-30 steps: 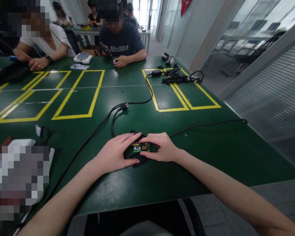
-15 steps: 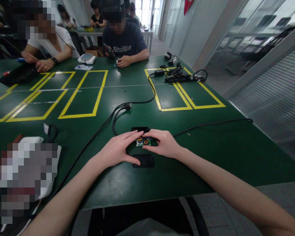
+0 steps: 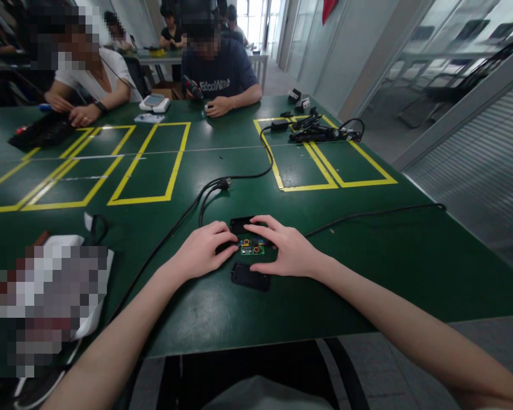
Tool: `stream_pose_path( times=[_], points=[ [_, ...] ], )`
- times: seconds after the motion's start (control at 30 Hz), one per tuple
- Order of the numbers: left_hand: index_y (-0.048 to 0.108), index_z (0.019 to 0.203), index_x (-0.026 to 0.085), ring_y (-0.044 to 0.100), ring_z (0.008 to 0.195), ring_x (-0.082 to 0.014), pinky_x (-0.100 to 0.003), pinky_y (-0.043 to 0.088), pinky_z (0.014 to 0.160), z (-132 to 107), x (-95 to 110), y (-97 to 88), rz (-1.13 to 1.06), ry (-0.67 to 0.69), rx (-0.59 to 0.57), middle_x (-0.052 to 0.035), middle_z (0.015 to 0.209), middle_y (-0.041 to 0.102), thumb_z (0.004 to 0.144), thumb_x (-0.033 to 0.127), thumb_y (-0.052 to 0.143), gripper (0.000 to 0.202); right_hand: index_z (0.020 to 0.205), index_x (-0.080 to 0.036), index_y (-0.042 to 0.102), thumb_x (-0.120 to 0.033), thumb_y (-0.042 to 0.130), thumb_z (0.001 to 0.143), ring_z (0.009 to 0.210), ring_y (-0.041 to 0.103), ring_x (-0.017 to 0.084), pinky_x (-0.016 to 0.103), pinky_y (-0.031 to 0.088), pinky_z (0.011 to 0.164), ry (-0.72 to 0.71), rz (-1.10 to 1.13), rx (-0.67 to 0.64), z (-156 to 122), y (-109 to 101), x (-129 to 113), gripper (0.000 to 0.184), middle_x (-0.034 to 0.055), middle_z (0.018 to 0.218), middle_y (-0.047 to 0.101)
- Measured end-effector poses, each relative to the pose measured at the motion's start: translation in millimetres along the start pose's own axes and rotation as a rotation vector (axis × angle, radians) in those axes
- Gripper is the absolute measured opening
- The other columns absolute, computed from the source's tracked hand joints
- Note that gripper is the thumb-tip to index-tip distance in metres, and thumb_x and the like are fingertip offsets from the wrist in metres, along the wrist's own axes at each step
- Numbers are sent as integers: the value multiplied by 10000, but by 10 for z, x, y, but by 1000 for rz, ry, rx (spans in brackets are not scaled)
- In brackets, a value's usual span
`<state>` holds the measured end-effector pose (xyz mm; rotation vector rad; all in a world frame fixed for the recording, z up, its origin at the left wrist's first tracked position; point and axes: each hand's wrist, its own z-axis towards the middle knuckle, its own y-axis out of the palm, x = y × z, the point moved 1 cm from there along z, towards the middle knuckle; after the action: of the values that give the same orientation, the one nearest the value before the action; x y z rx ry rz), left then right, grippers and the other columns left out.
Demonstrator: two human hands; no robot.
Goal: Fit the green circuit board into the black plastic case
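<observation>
A small green circuit board (image 3: 252,248) with coils lies on the green table (image 3: 367,267) between my hands. My left hand (image 3: 205,250) rests at its left end, fingers curled and touching it. My right hand (image 3: 284,250) cups its right side, fingers bent over it. A black plastic shell half (image 3: 250,277) lies just in front of the board. A second black shell half (image 3: 239,225) lies behind it, partly under my right fingertips.
Black cables (image 3: 196,199) run across the table to more cables and adapters (image 3: 320,132) at the back right. Yellow taped rectangles (image 3: 149,165) mark the surface. A white and black bundle (image 3: 85,239) lies at my left. Two people (image 3: 222,74) work at the far side.
The black shell halves have come apart from the board: one lies in front, one behind. My hands shifted slightly farther from me and stay on the board.
</observation>
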<state>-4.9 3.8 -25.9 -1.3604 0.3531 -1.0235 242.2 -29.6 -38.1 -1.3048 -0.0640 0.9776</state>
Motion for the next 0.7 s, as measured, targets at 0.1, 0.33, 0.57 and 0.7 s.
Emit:
stream_pose_path(
  times=[0.1, 0.33, 0.57, 0.7],
  points=[
    [723, 1014, 184, 673, 823, -184, -285, 541, 730, 14, 52, 14, -27, -14, -28, -52, 929, 698, 975, 243, 586, 155, 1485, -271, 539, -459, 834, 798, 1092, 730, 295, 433, 628, 885, 9, 1, -50, -12, -4, -16, 771, 129, 1385, 631],
    [641, 852, 188, 612, 686, -143, -248, 438, 635, 22, 101, 10, -70, -72, -53, -3, 810, 647, 905, 213, 604, 69, 1351, -233, 640, -296, 775, 884, 998, 752, 240, 346, 618, 833, -28, 25, 4, -12, -1, 42, 490, 83, 1162, 745],
    [623, 855, 188, 604, 705, -149, -254, 425, 648, 42, 95, 30, -62, -71, -48, -4, 805, 635, 926, 221, 588, 85, 1309, -227, 665, -370, 743, 934, 983, 755, 233, 326, 615, 816, -44, -47, 59, -22, 80, 97, 408, 85, 1132, 760],
    [626, 890, 187, 618, 736, -157, -259, 437, 673, 43, 77, 17, -56, -71, -46, -14, 835, 647, 957, 237, 568, 101, 1337, -222, 633, -368, 683, 976, 1049, 739, 245, 360, 620, 880, -72, -18, 98, -5, 85, 79, 393, 107, 1192, 736]
  ],
)
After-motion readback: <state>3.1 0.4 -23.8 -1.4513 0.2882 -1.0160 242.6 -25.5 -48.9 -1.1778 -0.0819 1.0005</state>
